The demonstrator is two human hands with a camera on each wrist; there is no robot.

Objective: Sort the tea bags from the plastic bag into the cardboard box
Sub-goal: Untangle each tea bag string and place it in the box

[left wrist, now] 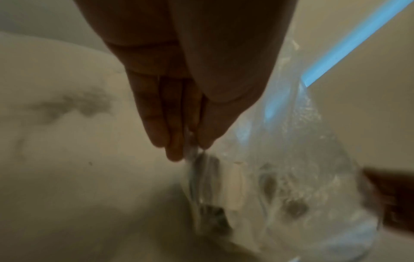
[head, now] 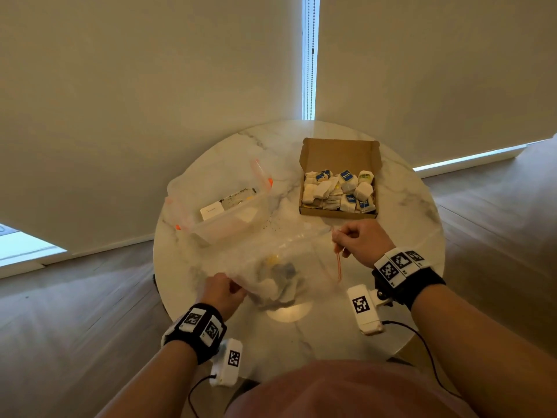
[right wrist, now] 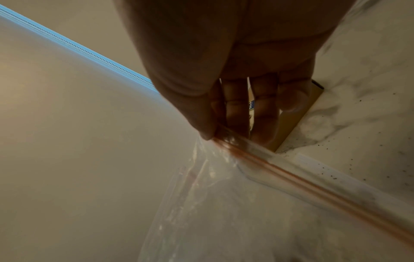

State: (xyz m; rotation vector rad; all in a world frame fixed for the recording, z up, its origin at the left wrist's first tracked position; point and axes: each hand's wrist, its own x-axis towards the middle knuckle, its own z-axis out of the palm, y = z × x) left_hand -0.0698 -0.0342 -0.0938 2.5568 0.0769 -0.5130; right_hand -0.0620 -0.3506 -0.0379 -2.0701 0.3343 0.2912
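The left hand (head: 222, 292) pinches the clear plastic bag (head: 280, 267) at its bottom corner. The right hand (head: 363, 241) pinches its orange zip strip (right wrist: 291, 174), near the cardboard box (head: 339, 155) of tea bags (head: 339, 191).

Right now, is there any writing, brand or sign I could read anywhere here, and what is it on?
"Natur": start of a brand on the blue tags of the tea bags in the cardboard box; the rest is too small to read.
White card in the clear container: print too small to read.
Wrist markers: black-and-white square codes, no words.
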